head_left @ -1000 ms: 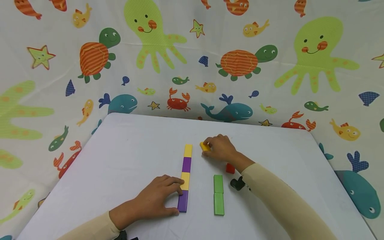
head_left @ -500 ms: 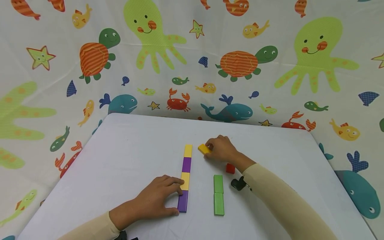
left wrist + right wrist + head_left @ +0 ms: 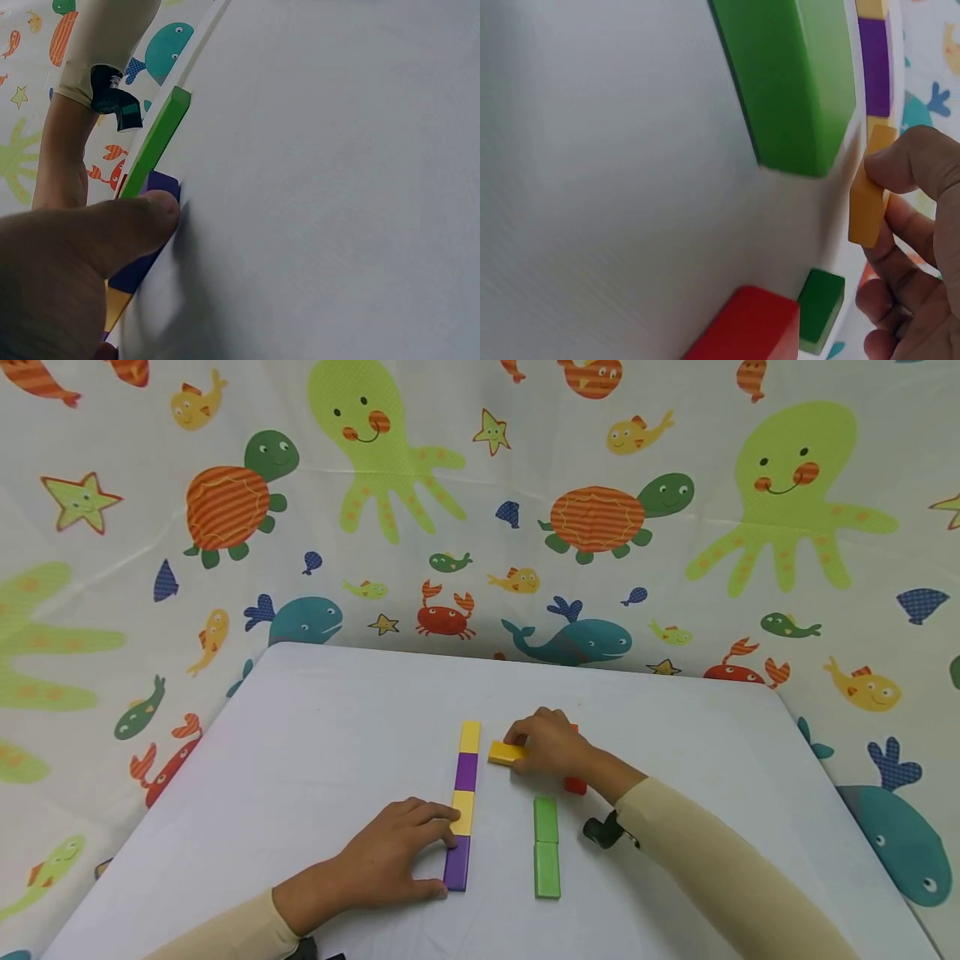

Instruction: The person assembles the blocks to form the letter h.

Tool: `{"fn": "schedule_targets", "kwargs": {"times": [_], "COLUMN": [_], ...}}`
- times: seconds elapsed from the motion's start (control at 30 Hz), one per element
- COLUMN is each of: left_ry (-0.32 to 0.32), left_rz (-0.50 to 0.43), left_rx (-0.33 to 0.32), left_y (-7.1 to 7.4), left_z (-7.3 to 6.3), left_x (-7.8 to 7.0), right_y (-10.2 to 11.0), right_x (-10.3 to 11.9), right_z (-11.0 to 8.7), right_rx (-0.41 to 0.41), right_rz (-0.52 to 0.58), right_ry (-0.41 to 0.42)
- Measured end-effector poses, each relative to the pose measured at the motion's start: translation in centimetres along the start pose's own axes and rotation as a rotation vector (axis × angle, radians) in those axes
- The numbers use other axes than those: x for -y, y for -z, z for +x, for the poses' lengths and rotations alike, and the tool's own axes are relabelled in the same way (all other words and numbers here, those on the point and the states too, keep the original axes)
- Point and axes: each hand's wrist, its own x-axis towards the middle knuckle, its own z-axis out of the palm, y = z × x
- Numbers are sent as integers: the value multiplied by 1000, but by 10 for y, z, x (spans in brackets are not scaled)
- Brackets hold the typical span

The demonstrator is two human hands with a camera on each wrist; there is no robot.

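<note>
My left hand rests beside a straight row of alternating blocks. Its fingertips touch the nearer yellow block, and its thumb lies along the side of the nearest purple block. Further up the row are another purple block and the far yellow block. Just right of the row, my right hand pinches a darker yellow block between thumb and fingers. That block points sideways toward the row, with a gap between them.
Two green blocks lie end to end right of the row. Red shows partly behind the right hand and wrist. In the right wrist view, a dark green block stands near a red block. A sea-animal cloth hangs behind the white table.
My right hand has come slightly nearer, turning the yellow block from slanted to nearly crosswise and shifting it toward the row. More red shows behind that hand. The left hand has stayed still.
</note>
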Motion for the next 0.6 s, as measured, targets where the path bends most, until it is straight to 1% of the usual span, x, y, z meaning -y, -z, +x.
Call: {"fn": "schedule_targets", "kwargs": {"times": [0.23, 0.33, 0.6], "left_ry": [10, 10, 11], "left_rz": [3, 6, 1], "left_rx": [14, 14, 10], "left_y": [1, 0, 0], "left_z": [0, 1, 0], "left_x": [-1, -1, -2], "right_y": [-6, -8, -10], "right_x": [6, 9, 16], "right_z": [-7, -9, -9], "right_rx": [15, 22, 60], "right_rz": [-9, -22, -53], "right_ry": [85, 96, 82]}}
